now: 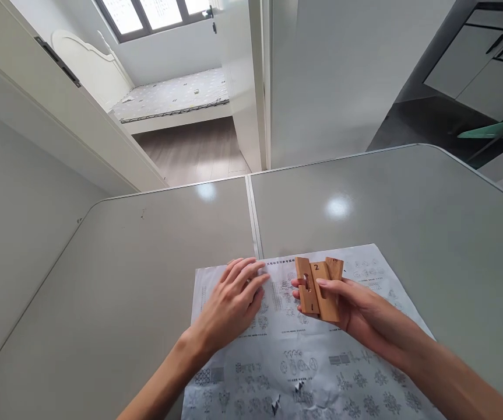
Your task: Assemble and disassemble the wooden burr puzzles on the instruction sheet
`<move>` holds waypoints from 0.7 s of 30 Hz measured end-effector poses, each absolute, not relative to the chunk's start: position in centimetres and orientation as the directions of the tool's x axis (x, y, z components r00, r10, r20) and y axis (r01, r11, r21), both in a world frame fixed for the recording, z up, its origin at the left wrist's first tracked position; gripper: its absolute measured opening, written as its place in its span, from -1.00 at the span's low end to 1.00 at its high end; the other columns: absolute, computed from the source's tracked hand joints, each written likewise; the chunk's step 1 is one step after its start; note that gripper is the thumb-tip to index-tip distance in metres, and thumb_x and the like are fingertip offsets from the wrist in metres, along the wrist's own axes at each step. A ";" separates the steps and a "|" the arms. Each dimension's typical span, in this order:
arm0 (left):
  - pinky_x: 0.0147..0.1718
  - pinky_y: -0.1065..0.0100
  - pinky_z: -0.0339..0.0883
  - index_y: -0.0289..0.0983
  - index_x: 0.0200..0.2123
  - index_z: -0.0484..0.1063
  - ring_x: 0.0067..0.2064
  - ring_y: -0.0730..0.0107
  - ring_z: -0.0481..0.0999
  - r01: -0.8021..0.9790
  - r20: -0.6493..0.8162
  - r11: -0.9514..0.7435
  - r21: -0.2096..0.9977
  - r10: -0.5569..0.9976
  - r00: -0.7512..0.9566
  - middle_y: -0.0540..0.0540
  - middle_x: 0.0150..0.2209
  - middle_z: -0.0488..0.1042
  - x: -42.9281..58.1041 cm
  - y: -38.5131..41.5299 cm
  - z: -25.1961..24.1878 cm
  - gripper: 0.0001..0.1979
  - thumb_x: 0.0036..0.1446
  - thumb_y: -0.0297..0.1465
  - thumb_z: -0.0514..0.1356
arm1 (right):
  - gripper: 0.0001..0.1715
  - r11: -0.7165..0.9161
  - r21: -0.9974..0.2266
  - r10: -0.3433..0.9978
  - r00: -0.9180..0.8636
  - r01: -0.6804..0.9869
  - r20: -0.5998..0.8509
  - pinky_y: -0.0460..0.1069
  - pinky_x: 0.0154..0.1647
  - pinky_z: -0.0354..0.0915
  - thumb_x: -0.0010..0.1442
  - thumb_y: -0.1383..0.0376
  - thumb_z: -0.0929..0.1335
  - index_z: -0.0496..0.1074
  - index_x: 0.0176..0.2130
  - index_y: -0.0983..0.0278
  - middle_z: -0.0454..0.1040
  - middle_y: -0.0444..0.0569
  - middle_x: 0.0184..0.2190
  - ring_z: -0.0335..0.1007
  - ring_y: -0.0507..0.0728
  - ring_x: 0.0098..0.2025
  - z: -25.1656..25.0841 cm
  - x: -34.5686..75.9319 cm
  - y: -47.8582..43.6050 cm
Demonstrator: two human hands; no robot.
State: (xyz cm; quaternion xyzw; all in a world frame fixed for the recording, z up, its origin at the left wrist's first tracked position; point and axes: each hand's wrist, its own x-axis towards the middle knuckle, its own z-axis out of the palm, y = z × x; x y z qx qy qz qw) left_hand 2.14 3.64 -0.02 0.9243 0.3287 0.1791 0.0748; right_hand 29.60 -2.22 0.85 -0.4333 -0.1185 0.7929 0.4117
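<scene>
Gripping three wooden blocks [322,302] with the right hand's [356,303] thumb and bent fingers, above a big printed paper [297,344]. Holding nothing in the left hand [235,298], with fingers loosely curled over the same paper. Reaching across a grey table [168,262], facing an open door [240,81].

White light filled the window [161,11] at the upper left, washing it out. Two glare spots shone on the table [408,204] mid-frame; the upper right corner was dim, and the paper [308,343] looked soft in fine detail.
</scene>
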 end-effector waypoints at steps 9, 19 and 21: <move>0.31 -0.09 0.37 -0.22 0.19 0.43 0.31 0.03 0.48 0.623 0.321 -0.748 0.228 0.662 0.678 -0.23 0.20 0.57 -0.6 2.2 1.0 -0.66 0.42 -0.57 0.16 | -0.61 -0.670 -0.459 0.722 -0.368 -0.583 -0.585 0.23 0.25 0.54 0.43 0.17 0.45 0.64 0.10 0.36 0.61 0.20 0.21 0.60 0.36 0.17 2.0 28.3 -2.5; -0.50 0.41 0.25 -0.18 -0.38 0.22 -0.54 0.47 0.33 0.679 0.118 -0.368 0.636 0.915 0.385 0.09 -0.52 0.36 5.7 -0.4 1.6 -0.67 0.40 -0.21 0.22 | -0.66 -0.677 -0.566 0.732 -0.354 -0.470 -0.582 0.18 0.30 0.47 0.46 0.14 0.44 0.62 0.10 0.28 0.65 0.13 0.16 0.58 0.30 0.22 2.7 27.1 -1.6; -0.54 0.43 0.13 -0.20 -0.46 0.24 -0.60 0.53 0.26 0.676 0.001 -0.297 0.674 0.916 0.402 0.12 -0.60 0.34 6.0 -0.2 1.5 -0.62 0.40 -0.22 0.21 | -0.67 -0.669 -0.596 0.741 -0.343 -0.444 -0.577 0.18 0.32 0.44 0.47 0.14 0.44 0.62 0.09 0.27 0.67 0.12 0.13 0.58 0.29 0.22 2.8 27.2 -1.5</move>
